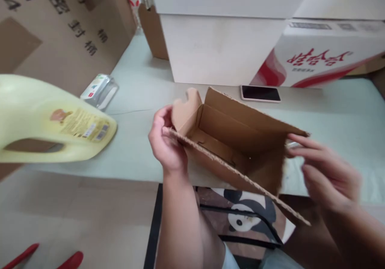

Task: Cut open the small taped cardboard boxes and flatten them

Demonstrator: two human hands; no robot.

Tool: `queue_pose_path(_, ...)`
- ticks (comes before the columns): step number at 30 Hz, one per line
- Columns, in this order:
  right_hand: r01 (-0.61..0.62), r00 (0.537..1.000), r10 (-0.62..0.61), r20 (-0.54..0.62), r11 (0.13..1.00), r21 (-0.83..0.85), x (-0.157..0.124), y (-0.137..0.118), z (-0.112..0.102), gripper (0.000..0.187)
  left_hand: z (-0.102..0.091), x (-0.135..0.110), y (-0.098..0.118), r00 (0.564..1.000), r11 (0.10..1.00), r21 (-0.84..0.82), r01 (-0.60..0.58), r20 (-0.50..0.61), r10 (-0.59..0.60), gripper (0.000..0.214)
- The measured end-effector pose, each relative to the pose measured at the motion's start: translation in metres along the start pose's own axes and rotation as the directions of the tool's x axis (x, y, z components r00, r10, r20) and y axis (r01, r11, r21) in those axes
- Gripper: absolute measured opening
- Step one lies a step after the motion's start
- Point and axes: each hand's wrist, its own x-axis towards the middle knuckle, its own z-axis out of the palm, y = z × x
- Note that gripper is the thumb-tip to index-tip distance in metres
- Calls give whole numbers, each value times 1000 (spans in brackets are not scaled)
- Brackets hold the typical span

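Note:
A brown cardboard box [243, 132] with its top open is held tilted above the front edge of the table, and its inside shows bare cardboard. My left hand [168, 144] grips the box's left end, thumb over the near wall's edge and fingers behind the notched end flap. At the right end, my right hand [331, 172] has its index and middle fingers stretched out, their tips against the box's edge. Its thumb stands apart below them, and the hand is slightly blurred.
Left on the pale green table [135, 140] lies a yellow jug [75, 128], with a clear plastic package [100, 92] behind it. A phone [260, 93] lies before white cartons [216, 48]. A large brown carton [66, 32] stands back left; a panda-patterned stool [243, 217] is below.

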Motion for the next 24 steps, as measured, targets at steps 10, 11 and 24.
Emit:
queue_pose_path(10, 115, 962, -64, -267, 977, 181, -2, 64, 23, 63, 30, -31, -41, 920, 911, 308, -273, 360, 153, 63)
queue_pose_path(11, 103, 974, -48, -221, 965, 242, -4, 68, 24, 69, 32, -31, -44, 913, 893, 337, -298, 373, 164, 65)
queue_pose_path(24, 169, 985, -146, -94, 922, 348, -13, 73, -9, 42, 27, -41, -66, 805, 682, 496, -538, 543, 240, 40)
